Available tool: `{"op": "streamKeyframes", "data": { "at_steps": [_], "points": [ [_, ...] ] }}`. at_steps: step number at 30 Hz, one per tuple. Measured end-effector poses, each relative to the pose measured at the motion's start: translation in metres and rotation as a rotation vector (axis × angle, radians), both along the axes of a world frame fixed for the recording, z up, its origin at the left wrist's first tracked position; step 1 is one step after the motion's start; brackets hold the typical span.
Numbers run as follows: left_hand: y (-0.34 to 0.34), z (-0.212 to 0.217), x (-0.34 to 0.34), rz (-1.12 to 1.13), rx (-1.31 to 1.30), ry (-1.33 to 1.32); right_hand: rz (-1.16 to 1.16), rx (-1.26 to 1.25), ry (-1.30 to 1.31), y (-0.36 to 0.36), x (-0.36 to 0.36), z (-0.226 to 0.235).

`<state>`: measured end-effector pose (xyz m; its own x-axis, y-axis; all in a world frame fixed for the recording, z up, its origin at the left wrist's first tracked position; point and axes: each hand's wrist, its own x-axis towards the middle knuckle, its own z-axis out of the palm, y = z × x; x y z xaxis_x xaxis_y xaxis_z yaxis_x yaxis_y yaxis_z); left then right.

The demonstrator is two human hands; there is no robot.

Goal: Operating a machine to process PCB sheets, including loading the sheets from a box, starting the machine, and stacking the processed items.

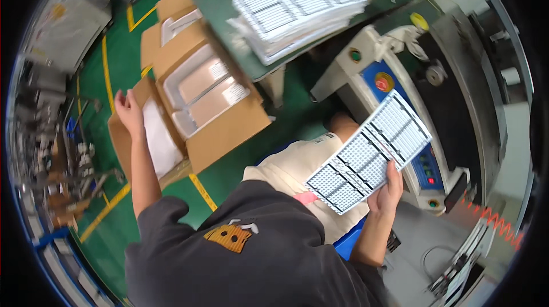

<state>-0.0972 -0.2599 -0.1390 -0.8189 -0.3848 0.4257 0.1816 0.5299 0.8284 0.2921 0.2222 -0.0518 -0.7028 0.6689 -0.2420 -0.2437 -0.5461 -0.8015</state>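
Note:
My right hand [386, 191] grips the lower right edge of a flat white gridded panel [366, 155] with black lines across it. The panel is tilted above my lap. On the left, my left hand [130, 113] is stretched out at the raised flap of an open cardboard box [226, 144]. Its fingers look slightly apart, with nothing visible between them; whether they touch the flap is unclear. Inside the box, brown packs [209, 81] with white labels lie in a white foam liner [174, 89]. A white sheet [157, 138] lies against the left flap.
A stack of similar white panels [297, 6] sits on the green table [220, 6] at the back. Right of me stands a machine with a blue control panel [423, 164] and a red button [384, 82]. A coiled orange hose [497, 224] hangs at far right.

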Motion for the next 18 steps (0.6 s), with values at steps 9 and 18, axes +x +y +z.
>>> {"op": "streamKeyframes", "data": {
  "at_steps": [9,18],
  "points": [
    [0.359,0.116,0.204,-1.677,0.894,-0.884,-0.399,0.236,0.379,0.001,-0.004,0.052],
    [0.435,0.080,0.262,-1.785,0.564,-0.497,-0.604,0.476,0.392,0.021,0.041,0.058]
  ]
}}
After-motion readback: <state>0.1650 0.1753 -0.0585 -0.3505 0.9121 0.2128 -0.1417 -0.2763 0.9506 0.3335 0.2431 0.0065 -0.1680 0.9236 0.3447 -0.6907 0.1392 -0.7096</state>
